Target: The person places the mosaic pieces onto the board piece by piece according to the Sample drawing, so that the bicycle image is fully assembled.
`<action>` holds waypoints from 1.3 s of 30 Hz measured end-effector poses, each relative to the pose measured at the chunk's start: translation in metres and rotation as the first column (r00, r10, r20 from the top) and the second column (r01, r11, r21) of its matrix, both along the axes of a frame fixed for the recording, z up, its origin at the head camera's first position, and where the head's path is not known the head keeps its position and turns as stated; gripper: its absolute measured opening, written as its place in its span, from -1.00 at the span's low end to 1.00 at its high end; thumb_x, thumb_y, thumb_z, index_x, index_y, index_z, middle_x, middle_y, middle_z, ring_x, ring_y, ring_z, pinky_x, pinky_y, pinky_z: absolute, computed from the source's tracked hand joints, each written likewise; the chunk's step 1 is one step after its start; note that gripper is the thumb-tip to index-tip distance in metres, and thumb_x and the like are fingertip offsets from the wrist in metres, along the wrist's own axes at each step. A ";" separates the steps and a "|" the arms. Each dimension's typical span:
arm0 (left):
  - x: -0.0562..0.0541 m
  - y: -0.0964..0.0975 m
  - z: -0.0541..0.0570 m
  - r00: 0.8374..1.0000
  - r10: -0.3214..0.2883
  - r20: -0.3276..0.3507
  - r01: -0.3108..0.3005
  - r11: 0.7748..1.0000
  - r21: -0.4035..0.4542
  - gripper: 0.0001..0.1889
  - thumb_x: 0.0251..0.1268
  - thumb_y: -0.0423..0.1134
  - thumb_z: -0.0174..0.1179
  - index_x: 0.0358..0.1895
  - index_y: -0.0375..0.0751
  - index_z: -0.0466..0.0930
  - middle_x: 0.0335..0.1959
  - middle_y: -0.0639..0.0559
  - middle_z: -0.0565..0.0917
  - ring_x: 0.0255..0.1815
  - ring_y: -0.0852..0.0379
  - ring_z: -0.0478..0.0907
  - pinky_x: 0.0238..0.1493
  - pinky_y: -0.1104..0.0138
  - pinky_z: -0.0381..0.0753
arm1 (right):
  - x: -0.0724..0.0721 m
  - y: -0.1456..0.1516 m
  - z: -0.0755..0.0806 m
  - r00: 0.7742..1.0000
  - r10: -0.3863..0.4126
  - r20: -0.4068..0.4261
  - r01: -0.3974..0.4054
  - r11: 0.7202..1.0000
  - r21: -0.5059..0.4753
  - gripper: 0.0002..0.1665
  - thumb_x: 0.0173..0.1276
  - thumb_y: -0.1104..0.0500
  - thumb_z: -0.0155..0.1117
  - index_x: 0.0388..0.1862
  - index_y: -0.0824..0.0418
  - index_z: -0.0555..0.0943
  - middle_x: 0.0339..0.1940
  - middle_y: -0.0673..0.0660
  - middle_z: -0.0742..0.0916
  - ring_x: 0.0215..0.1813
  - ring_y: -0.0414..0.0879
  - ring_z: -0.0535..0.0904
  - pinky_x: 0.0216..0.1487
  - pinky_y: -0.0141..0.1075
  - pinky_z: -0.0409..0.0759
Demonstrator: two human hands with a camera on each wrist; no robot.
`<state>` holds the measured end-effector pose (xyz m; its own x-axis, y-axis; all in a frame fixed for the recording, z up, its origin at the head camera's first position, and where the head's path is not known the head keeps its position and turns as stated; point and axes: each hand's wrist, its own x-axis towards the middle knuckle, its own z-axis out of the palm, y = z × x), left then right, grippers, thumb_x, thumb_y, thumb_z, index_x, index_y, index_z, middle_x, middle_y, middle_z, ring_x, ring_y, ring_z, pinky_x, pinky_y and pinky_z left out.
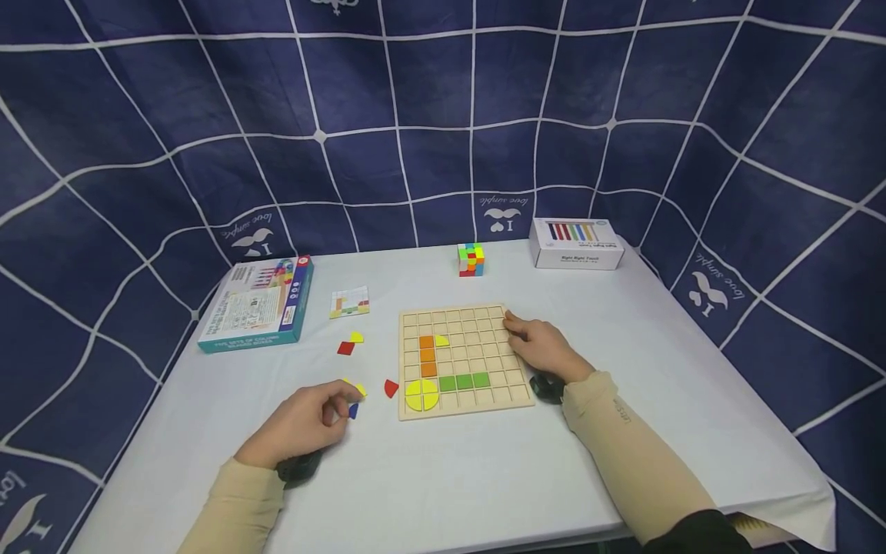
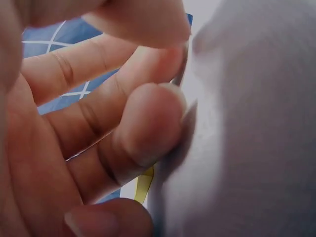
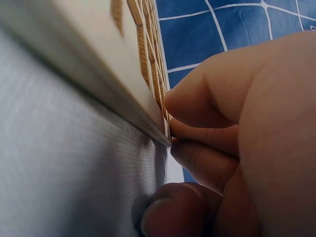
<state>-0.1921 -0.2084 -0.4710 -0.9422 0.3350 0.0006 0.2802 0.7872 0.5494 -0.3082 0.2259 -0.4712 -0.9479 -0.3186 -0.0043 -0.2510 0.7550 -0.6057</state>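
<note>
A wooden grid board lies mid-table, carrying a yellow four-piece circle, orange squares, green squares and a yellow quarter-circle. At its right edge, my right hand holds the board near the far corner, with fingertips against its rim. Left of the board, my left hand has its loosely bent fingers down among small pieces. Its fingertips are at a yellow piece, beside a blue piece. Whether they pinch anything is hidden; a yellow sliver shows behind the fingers.
A red quarter piece, a red square and another yellow piece lie left of the board. Behind them is a pattern card. A teal-edged box, a puzzle cube and a white box stand farther back.
</note>
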 end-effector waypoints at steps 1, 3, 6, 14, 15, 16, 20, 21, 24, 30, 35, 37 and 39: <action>0.000 0.000 0.000 1.000 -0.004 -0.006 0.004 1.000 0.005 -0.60 0.10 -0.33 0.39 -0.01 0.20 0.71 -0.38 0.32 0.58 -0.48 0.28 0.45 -0.44 0.41 0.47 | 0.000 0.000 0.000 1.000 0.001 -0.001 -0.001 1.000 -0.001 -0.40 0.55 0.10 0.08 0.50 0.26 0.42 0.61 0.06 0.36 0.59 0.13 0.29 0.52 0.09 0.28; 0.001 0.000 -0.001 1.000 -0.005 -0.019 0.005 1.000 0.007 -0.63 0.12 -0.31 0.42 -0.03 0.23 0.73 -0.34 0.33 0.59 -0.45 0.29 0.46 -0.41 0.42 0.49 | 0.000 -0.001 0.001 1.000 0.005 -0.001 -0.005 1.000 -0.005 -0.40 0.55 0.10 0.09 0.50 0.26 0.42 0.60 0.05 0.36 0.59 0.13 0.29 0.52 0.08 0.28; 0.001 0.000 -0.001 0.999 0.010 -0.032 -0.010 1.000 -0.004 -0.68 0.14 -0.28 0.47 -0.09 0.24 0.76 -0.31 0.33 0.59 -0.40 0.26 0.46 -0.37 0.42 0.50 | -0.001 -0.001 0.001 1.000 0.009 -0.001 -0.009 1.000 -0.006 -0.40 0.55 0.10 0.08 0.50 0.26 0.42 0.60 0.05 0.36 0.59 0.13 0.29 0.52 0.08 0.29; 0.001 0.000 -0.002 0.996 0.033 -0.079 -0.036 0.999 -0.033 -0.76 0.13 -0.21 0.53 -0.18 0.21 0.74 -0.31 0.31 0.59 -0.42 0.26 0.42 -0.40 0.42 0.45 | -0.001 -0.002 0.002 1.000 0.011 -0.007 -0.011 1.000 -0.003 -0.41 0.55 0.11 0.09 0.49 0.26 0.43 0.60 0.07 0.36 0.58 0.13 0.30 0.52 0.08 0.29; 0.001 0.000 -0.003 0.996 0.025 -0.085 -0.027 0.999 -0.024 -0.76 0.14 -0.21 0.53 -0.18 0.21 0.74 -0.29 0.32 0.59 -0.43 0.27 0.41 -0.40 0.42 0.45 | -0.001 -0.002 0.002 1.000 0.010 -0.005 -0.010 1.000 -0.004 -0.41 0.55 0.11 0.09 0.49 0.26 0.43 0.60 0.07 0.36 0.58 0.13 0.30 0.52 0.08 0.28; 0.001 0.001 -0.004 0.996 0.017 -0.089 -0.018 1.000 -0.015 -0.76 0.14 -0.21 0.53 -0.17 0.22 0.73 -0.28 0.32 0.59 -0.44 0.28 0.41 -0.42 0.43 0.45 | -0.001 -0.002 0.002 1.000 0.010 -0.003 -0.010 1.000 -0.004 -0.41 0.55 0.11 0.09 0.49 0.26 0.42 0.60 0.07 0.36 0.59 0.13 0.29 0.53 0.08 0.28; 0.001 0.003 -0.006 0.996 -0.006 -0.088 0.007 1.000 0.010 -0.78 0.18 -0.23 0.50 -0.19 0.22 0.74 -0.25 0.33 0.62 -0.43 0.31 0.41 -0.40 0.43 0.46 | -0.001 -0.003 0.002 1.000 0.005 0.004 -0.005 1.000 0.000 -0.41 0.55 0.11 0.09 0.49 0.26 0.43 0.60 0.06 0.36 0.59 0.13 0.29 0.53 0.08 0.27; 0.001 0.004 -0.006 0.996 -0.003 -0.086 0.004 1.000 0.009 -0.79 0.18 -0.22 0.50 -0.19 0.22 0.74 -0.25 0.34 0.63 -0.42 0.30 0.41 -0.38 0.43 0.46 | -0.001 -0.003 0.002 1.000 0.004 0.005 -0.004 1.000 0.001 -0.41 0.55 0.11 0.09 0.50 0.26 0.43 0.60 0.06 0.36 0.59 0.13 0.28 0.53 0.08 0.26; 0.001 0.007 -0.007 0.996 0.010 -0.084 -0.011 1.000 -0.010 -0.81 0.16 -0.21 0.50 -0.22 0.18 0.74 -0.26 0.33 0.63 -0.37 0.29 0.43 -0.33 0.42 0.48 | -0.001 -0.004 0.002 1.000 0.001 0.005 -0.001 1.000 0.004 -0.41 0.55 0.11 0.09 0.49 0.26 0.43 0.60 0.05 0.36 0.59 0.13 0.28 0.54 0.08 0.26; 0.001 0.013 -0.005 0.996 0.032 -0.081 -0.035 0.999 -0.041 -0.82 0.11 -0.22 0.52 -0.26 0.14 0.75 -0.31 0.33 0.63 -0.33 0.29 0.47 -0.27 0.41 0.51 | 0.000 -0.004 0.001 1.000 -0.001 0.013 0.001 1.000 0.015 -0.40 0.56 0.09 0.08 0.51 0.24 0.41 0.61 0.04 0.35 0.60 0.14 0.28 0.54 0.09 0.26; 0.000 0.021 -0.003 0.996 -0.001 -0.084 -0.003 0.999 -0.043 -0.82 0.12 -0.22 0.52 -0.26 0.13 0.74 -0.35 0.36 0.61 -0.32 0.29 0.48 -0.22 0.39 0.55 | 0.002 -0.002 0.003 1.000 -0.012 0.013 0.011 0.999 0.034 -0.41 0.57 0.10 0.07 0.52 0.23 0.40 0.61 0.05 0.34 0.59 0.16 0.28 0.53 0.11 0.27; 0.000 0.025 -0.002 0.996 -0.011 -0.085 0.008 0.999 -0.037 -0.82 0.11 -0.21 0.53 -0.26 0.13 0.73 -0.35 0.37 0.61 -0.31 0.30 0.49 -0.19 0.39 0.58 | 0.002 -0.002 0.004 1.000 -0.018 0.011 0.018 0.999 0.035 -0.42 0.57 0.12 0.08 0.51 0.23 0.40 0.61 0.05 0.34 0.59 0.16 0.29 0.52 0.11 0.27; 0.001 0.029 -0.002 0.996 -0.019 -0.088 0.016 0.999 -0.036 -0.81 0.10 -0.20 0.53 -0.27 0.14 0.73 -0.35 0.38 0.61 -0.31 0.32 0.50 -0.16 0.39 0.60 | 0.002 -0.003 0.005 1.000 -0.020 0.012 0.020 0.999 0.036 -0.42 0.58 0.13 0.08 0.51 0.23 0.40 0.61 0.06 0.34 0.59 0.16 0.28 0.52 0.11 0.26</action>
<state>-0.1916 -0.1790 -0.4726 -0.9331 0.3524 0.0712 0.3399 0.8005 0.4937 -0.3060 0.2232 -0.4665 -0.9538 -0.2993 -0.0269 -0.2287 0.7810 -0.5811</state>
